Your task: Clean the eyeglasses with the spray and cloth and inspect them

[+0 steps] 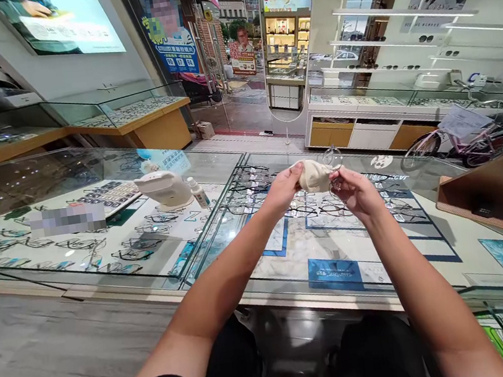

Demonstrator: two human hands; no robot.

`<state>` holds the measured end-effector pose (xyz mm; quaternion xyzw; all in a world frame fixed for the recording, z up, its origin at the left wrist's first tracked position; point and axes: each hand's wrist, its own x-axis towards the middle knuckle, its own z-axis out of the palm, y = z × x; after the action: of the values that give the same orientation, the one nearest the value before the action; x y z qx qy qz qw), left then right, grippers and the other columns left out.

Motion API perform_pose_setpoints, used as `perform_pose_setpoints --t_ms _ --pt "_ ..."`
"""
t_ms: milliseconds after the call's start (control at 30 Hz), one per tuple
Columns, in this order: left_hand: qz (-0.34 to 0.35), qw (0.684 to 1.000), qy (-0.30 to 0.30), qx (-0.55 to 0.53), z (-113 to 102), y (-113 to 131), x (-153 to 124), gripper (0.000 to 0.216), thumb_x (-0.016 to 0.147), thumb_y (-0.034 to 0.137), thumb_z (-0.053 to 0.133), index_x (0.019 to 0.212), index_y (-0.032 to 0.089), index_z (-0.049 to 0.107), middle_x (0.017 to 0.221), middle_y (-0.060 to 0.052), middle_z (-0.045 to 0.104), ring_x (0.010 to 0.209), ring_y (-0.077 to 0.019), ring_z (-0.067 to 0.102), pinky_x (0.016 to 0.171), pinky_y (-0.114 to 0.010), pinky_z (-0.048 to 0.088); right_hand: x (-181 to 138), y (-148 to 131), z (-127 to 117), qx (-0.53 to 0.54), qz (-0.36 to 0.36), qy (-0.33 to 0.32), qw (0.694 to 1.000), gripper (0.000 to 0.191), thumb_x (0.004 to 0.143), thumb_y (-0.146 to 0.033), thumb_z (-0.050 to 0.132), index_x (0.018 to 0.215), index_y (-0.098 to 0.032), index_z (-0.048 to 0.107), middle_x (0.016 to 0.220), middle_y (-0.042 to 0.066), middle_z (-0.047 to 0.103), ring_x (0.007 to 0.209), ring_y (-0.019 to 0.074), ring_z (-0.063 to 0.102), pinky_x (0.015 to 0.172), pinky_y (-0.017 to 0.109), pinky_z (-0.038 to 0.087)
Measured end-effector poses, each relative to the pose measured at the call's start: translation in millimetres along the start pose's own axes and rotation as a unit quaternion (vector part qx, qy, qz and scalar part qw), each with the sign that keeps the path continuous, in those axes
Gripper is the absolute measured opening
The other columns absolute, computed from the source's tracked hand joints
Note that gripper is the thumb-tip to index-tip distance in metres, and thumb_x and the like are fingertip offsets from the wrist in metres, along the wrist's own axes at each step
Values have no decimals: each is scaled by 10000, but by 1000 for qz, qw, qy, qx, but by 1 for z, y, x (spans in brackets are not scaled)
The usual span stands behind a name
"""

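The frame's middle is crossed by a counter (273, 276), above which, right of centre, the left hand (285, 189) and right hand (358, 191) are seen with fingers closed on, respectively, a cloth (312, 177) and, at its right end, glasses (332, 156).

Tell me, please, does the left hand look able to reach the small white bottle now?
Probably yes: the white bottle is to the left of the left hand, and nothing seems to block the way. However, this hand holds a cloth, which it may need to release first.
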<state>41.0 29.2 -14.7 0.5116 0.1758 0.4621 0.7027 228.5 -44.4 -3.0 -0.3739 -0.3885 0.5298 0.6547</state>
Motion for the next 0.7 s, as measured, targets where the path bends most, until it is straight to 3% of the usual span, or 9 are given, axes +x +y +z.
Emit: perform_pose_setpoints --t_ms 133,267,400,500,700 --pt "-44 988 -107 103 2 -4 -5 674 827 754 769 974 96 770 878 -84 744 829 -179 640 826 -304 499 3 -8 -5 16 -47 42 998 336 636 -447 981 805 -215 807 870 21 775 688 97 611 582 205 488" --pt "-46 977 -172 117 17 -4 -16 631 865 717 755 1008 103 763 935 -87 743 870 -179 629 856 -298 481 3 -5 -2 -8 -67 39 997 317 699 -477 935 823 -222 794 855 20 766 631 104 564 536 229 457" --pt "-49 982 -156 96 26 -8 -21 585 856 670 794 1002 105 747 889 -62 712 794 -144 588 801 -274 458 0 -1 3 -16 -49 34 998 347 681 -507 935 830 -229 792 777 6 725 600 111 534 531 246 446" --pt "-64 985 -146 57 28 -13 -22 563 827 628 840 1029 110 748 880 -56 711 782 -142 601 790 -272 456 -1 -1 4 -24 -45 36 998 364 688 -528 923 843 -231 781 826 22 741 631 134 567 567 276 466" --pt "-75 990 -115 17 33 -18 -25 567 754 537 929 1089 112 757 962 -86 760 838 -160 667 840 -285 493 -2 0 5 -42 -45 24 998 431 690 -588 926 865 -225 772 766 11 694 602 127 538 544 277 432"
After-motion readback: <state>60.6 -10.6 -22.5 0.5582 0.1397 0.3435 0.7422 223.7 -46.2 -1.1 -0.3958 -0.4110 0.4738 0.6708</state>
